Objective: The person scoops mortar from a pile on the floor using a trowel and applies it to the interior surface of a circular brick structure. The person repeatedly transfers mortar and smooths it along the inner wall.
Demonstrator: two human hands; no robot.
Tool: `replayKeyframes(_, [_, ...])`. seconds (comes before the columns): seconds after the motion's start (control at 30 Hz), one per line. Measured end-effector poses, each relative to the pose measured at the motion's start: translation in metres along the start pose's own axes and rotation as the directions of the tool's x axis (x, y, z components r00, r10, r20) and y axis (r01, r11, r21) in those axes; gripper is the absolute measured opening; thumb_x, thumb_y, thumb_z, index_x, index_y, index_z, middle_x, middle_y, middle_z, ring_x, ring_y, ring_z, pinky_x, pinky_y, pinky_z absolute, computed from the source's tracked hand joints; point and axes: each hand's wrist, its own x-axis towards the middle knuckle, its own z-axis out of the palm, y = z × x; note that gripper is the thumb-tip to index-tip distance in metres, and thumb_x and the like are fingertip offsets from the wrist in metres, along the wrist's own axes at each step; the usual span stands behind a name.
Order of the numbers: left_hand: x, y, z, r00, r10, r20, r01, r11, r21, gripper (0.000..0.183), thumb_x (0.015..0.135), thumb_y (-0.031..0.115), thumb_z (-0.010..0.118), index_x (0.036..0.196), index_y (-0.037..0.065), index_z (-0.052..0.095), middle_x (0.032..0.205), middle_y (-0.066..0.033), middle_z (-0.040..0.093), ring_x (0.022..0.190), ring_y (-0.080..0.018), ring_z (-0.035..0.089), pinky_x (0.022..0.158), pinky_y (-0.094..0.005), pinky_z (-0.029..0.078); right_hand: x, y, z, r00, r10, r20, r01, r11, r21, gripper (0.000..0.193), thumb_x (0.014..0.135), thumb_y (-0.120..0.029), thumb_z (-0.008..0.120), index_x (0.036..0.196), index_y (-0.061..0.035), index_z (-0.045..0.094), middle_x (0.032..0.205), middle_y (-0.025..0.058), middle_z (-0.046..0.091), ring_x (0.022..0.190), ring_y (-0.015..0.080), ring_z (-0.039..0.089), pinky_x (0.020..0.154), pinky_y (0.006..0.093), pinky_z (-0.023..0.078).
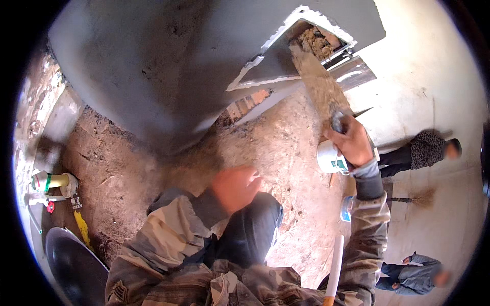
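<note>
Your right hand grips the trowel, left hand half-open, seemingly empty; keep the blade steady by the upper-right opening.

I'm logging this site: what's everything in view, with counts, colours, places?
Structure: one, grey, top.
Opening: one, white-rimmed, upper right.
Rubble: uncounted, brown, inside opening.
Bricks: several, orange, below opening.
Trowel: one, brown, at opening.
Bucket: one, white, right.
Container: one, bluish, below bucket.
Broom: one, tan, right.
Bystanders: two, dark clothes, right.
Basin: one, black, lower left.
Cylinder: one, white, left.
Fitting: one, red, left.
Strip: one, yellow, left.
Cigarette: one, white, bottom.
Floor: one, brown, centre.
Sleeves: two, camouflage, bottom.
Knee: one, dark, bottom.
Left hand: one, bare, centre.
Right hand: one, bare, fingers round trowel.
</note>
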Motion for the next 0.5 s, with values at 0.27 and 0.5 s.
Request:
replayKeyframes(0.27, [0.002,-0.009,0.004,0.996,0.029,-0.087,-0.034,0.997,-0.062,0.026,0.095,0.025,0.062,0.090,0.000,0.063,0.088,-0.0234,0.064,0.083,-0.0449,0.063,0.072,-0.0510,0.051,0.084,-0.013,0.019,0.996,0.081,0.027,-0.084,0.883,0.462,0.033,0.100,-0.027,0.063,0.085,0.0025,0.063,0.061,0.0039,0.055,0.051,0.0109,0.053,0.044,0.0293,0.040])
replayKeyframes(0.5, [0.005,-0.014,0.013,0.994,0.030,-0.108,-0.037,0.997,-0.065,0.024,0.094,0.023,0.063,0.090,-0.001,0.064,0.088,-0.0226,0.065,0.084,-0.0437,0.064,0.073,-0.0510,0.051,0.143,-0.002,0.026,0.996,-0.065,-0.064,0.082,0.952,0.295,0.039,0.100,-0.031,0.065,0.084,0.0042,0.065,0.061,0.0037,0.057,0.047,0.0102,0.051,0.045,0.0297,0.041])
